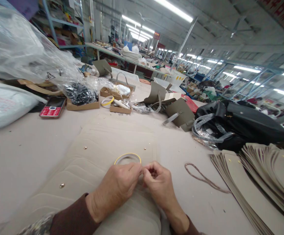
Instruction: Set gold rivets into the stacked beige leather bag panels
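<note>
Grip: both hands pinched narrow, fingertips meeting mid-frame. Left hand [118,182] has thumb and forefinger closed; right hand [158,182] likewise, tips just beside the left's. Can't tell what's between them, too small. Yellow-edged tape roll [127,154] sits right behind the left knuckles, center of frame; can't tell if held or resting. Under both: fanned stack of beige panels [102,138], lower center, on the table [193,202]. Progress, my read: gold studs [62,185] already in at least some panels; taping looks partway at best, no finished strip visible on top. Panels below are mostly covered, so no count of done vs left. More beige pieces [244,182] stacked lower right, a few gold dots on them; their status unclear. Writing: red banner [281,13] upper right has large characters, not readable. Plastic bag [12,45] upper left has dark print, illegible. Phone [52,107] left of frame, red keypad, no brand legible. No labels I can read on roll or panels.
</note>
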Demonstrator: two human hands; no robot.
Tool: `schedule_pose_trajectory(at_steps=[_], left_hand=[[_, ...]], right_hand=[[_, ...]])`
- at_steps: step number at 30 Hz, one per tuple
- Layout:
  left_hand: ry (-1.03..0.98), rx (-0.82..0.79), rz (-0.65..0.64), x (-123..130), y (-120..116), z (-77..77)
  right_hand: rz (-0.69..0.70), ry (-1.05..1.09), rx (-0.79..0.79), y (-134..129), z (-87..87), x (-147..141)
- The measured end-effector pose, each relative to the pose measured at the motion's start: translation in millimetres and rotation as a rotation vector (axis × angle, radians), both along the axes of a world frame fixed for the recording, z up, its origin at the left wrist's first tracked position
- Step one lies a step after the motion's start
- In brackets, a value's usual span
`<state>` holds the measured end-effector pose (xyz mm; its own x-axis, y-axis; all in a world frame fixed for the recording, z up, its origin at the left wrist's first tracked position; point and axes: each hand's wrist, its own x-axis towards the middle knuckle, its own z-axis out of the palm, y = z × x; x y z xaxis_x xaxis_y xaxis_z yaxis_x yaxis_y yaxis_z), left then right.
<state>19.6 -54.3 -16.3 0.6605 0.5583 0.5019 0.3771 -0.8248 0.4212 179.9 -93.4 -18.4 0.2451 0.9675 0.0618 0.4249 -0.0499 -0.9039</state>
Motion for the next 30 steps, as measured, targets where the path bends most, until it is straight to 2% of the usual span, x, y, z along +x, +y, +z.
schedule_pose_trajectory(at_steps=[3, 5, 9, 13, 20, 27, 30], left_hand=[[-0.018, 0.072, 0.013, 2.0, -0.9, -1.1], [0.114, 0.090, 0.086, 2.4, 2.8, -1.4], [0.429, 0.023, 0.142, 2.5, 12.7, 1.6], [0.496, -0.055, 0.120, 1.5, 13.3, 5.4], [0.479, -0.095, 0.092, -2.4, 9.3, 2.4], [0.487, -0.124, 0.086, -1.9, 11.0, 4.9], [0.479, -0.131, 0.081, -2.1, 10.3, 5.0]], right_hand=[[-0.063, 0.192, -0.163, 7.4, -1.1, 10.6], [-0.040, 0.244, -0.226, 10.3, -2.5, 19.2], [0.027, 0.252, -0.299, 11.6, -4.9, 29.0], [0.040, 0.199, -0.350, 12.3, -4.8, 29.9], [0.073, 0.041, -0.378, 12.2, -1.3, 26.6], [0.120, -0.380, -0.208, 12.9, 2.9, 14.7], [0.127, -0.462, -0.203, 12.8, 5.0, 13.1]])
